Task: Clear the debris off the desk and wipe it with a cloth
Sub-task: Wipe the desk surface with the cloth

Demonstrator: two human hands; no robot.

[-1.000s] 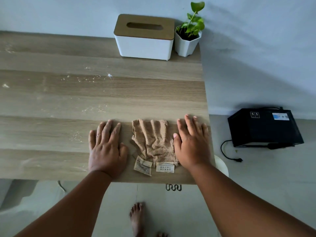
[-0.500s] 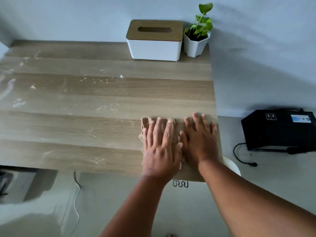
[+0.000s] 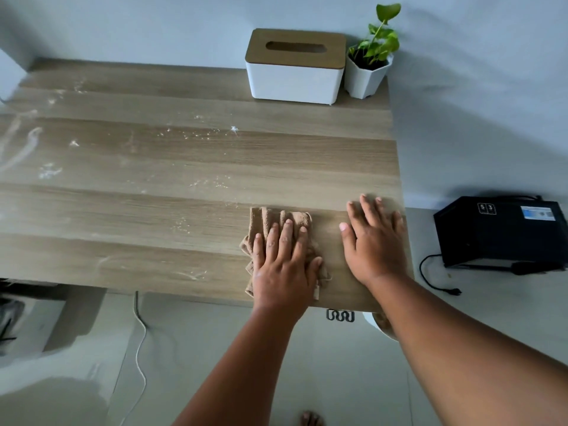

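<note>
A tan cloth (image 3: pixel 270 221) lies crumpled near the front right of the wooden desk (image 3: pixel 184 161). My left hand (image 3: pixel 284 262) presses flat on the cloth with straight fingers, covering most of it. Flat on the bare desk beside it, close to the right edge, rests my right hand (image 3: pixel 373 241), holding nothing. White crumbs and dusty smears (image 3: pixel 199 133) are scattered over the middle and left of the desk.
A white tissue box with a wooden lid (image 3: pixel 295 67) and a small potted plant (image 3: pixel 370 69) stand at the back right by the wall. A black box with a cable (image 3: pixel 501 232) sits on the floor to the right. A white cable (image 3: pixel 140 330) hangs below the desk front.
My left hand moved right from the bare desk onto the cloth and now presses it. The cloth has slid slightly left, away from my right hand. The view has shifted left.
</note>
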